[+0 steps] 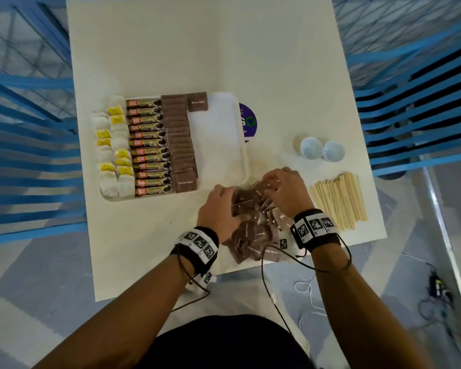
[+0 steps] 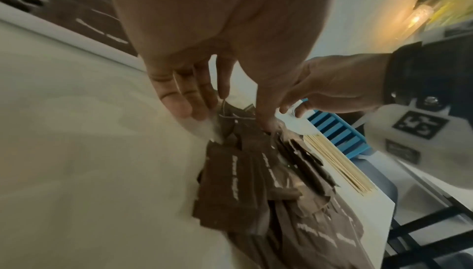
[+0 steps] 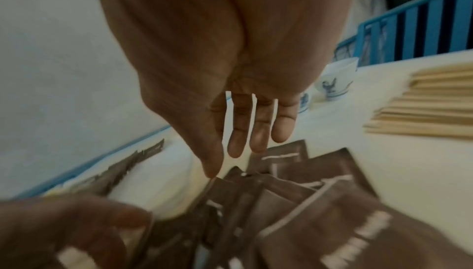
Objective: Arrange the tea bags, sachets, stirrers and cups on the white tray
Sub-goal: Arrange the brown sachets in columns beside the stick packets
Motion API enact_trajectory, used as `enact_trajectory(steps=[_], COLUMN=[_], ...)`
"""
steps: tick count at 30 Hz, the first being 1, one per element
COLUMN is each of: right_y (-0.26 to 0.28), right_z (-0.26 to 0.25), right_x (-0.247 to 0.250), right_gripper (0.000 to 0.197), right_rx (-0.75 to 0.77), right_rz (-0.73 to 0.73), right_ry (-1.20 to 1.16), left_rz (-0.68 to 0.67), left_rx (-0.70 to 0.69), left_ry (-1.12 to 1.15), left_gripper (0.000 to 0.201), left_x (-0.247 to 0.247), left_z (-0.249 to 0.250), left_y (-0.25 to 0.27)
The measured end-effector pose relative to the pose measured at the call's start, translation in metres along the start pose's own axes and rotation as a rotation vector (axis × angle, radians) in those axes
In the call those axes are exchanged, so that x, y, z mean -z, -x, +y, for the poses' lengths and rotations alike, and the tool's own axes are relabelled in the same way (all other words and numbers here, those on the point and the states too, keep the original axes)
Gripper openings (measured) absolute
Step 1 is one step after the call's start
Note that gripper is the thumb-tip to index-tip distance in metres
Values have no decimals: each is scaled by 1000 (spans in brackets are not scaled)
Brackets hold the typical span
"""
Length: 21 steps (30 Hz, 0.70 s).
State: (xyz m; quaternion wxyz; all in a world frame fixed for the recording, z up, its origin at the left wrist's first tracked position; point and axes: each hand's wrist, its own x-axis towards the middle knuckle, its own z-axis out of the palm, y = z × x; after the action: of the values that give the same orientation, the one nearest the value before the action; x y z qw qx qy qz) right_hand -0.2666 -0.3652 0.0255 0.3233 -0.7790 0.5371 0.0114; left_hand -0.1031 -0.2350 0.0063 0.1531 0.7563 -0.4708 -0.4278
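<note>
On white table [image 1: 250,54] (blue chairs [image 1: 415,107] L/R): sachets [image 1: 253,235]

Purple disc [image 1: 246,121] partly hidden, apparently under tray [image 1: 245,166]; sachets [image 3: 294,198] blurred.

The loose brown sachets [image 1: 253,235] look like matt paper, the stirrers [image 1: 338,202] at their three o'clock pale bare wood, the cups [image 1: 310,147] at one o'clock glossy white glaze, the white tray [image 1: 216,134] smooth and dull.

Looks like a canteen-style room: white table [image 1: 250,49] flanked by blue slatted chairs [image 1: 423,107]
</note>
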Motion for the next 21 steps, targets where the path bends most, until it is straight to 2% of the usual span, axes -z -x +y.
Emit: enact_trajectory(steps=[5,10,15,18,21], right_y=[15,10,-1,-5,-9], right_z=[11,11,10,11,10], right_x=[-4,-10,-13,-13,-11], right_gripper=[55,66,58,41,28], right_rx=[72,106,110,94,115], right_rz=[-109,-150,-206,-197,-176], right_ry=[115,132,100,22,-14], left_rz=[118,185,191,224,269], left_rx=[48,113,156,161,176], left_ry=[-45,14,129,155,188], left_gripper=[49,42,36,26,25], left_x=[-10,-17,-23,-24,-26], left_z=[11,18,17,16,12], left_y=[0,-1,-5,-3,0])
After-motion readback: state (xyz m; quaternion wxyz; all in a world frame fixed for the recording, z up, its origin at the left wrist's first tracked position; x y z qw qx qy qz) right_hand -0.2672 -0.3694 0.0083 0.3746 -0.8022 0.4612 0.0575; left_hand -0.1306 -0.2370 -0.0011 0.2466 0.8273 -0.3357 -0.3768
